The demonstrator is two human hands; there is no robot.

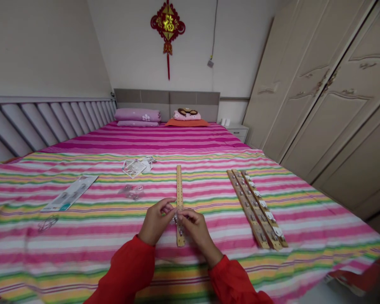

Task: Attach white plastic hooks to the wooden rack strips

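A narrow wooden strip [179, 181] with a row of small holes lies lengthwise on the striped bedspread, in front of me. Over its nearer half, my left hand [157, 217] and my right hand [196, 228] meet with fingertips pinched together. Between them is something small and shiny, perhaps metal in clear plastic, too small to name. Another small metal piece [180, 231] sits on the strip just below the fingers. To the right lie several similar wooden strips [248, 204] side by side, bearing metal pieces, and the rightmost also carries white round pieces [262, 204].
On the left are a flat package with hooks [71, 193], a loose clear wrapper [48, 223], small clear bags with metal pieces [133, 192] and a pile of cards [136, 166]. Folded bedding [137, 115] lies by the headboard [152, 99]. A wardrobe [323, 97] stands right.
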